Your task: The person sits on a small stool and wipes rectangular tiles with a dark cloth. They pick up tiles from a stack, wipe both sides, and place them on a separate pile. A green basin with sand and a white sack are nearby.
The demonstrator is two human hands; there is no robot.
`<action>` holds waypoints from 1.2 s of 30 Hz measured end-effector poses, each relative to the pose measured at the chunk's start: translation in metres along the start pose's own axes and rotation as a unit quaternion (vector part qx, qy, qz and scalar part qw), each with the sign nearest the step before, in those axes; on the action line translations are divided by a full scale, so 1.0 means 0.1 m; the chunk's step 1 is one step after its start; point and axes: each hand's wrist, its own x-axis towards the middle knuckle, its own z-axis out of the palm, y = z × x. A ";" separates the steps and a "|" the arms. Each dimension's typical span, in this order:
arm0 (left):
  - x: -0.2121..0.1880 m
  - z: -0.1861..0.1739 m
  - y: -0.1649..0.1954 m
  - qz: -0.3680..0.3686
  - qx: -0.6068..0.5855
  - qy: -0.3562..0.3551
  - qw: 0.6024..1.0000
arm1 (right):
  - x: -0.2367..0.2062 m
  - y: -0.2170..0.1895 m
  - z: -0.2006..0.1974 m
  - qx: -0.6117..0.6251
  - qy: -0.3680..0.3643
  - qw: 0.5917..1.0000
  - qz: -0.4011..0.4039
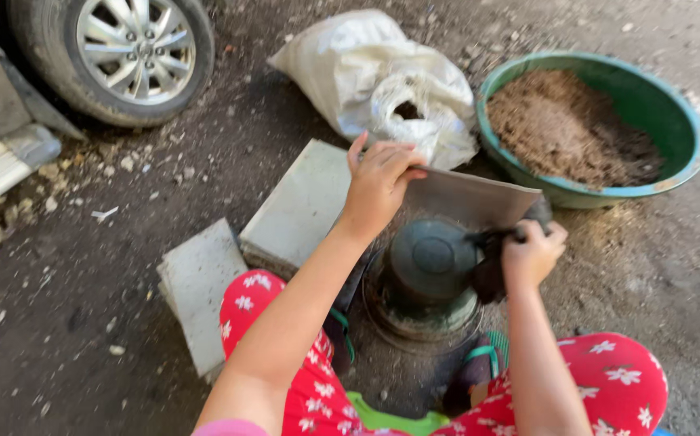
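Pressing down on the blunt top edge of a broad grey metal cleaver blade (471,198), the left hand (378,184) lay with fingers curled over it. The right hand (531,254) was closed around the cleaver's dark handle (495,242). Beneath the blade sat a round dark upturned pot (430,258) on the dirt ground (83,282), near a green plastic basin (689,129) of brown soil and a white sack (366,64).

Both bare forearms reach forward from the knees. The left hand (378,182) is raised, fingers curled downward. The right hand (532,254) is clenched in a fist.
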 end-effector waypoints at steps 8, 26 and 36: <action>-1.31 0.39 -0.60 0.019 -0.033 -0.070 0.997 | -0.14 0.51 -0.06 -0.138 0.061 0.988 0.018; -2.25 0.54 -1.11 -0.418 0.053 -0.115 0.900 | 0.21 0.42 -0.37 0.119 -0.064 0.990 -0.029; -2.43 0.75 -0.91 -0.609 -0.073 0.079 0.786 | 0.50 0.84 -0.17 -0.159 0.009 0.987 0.012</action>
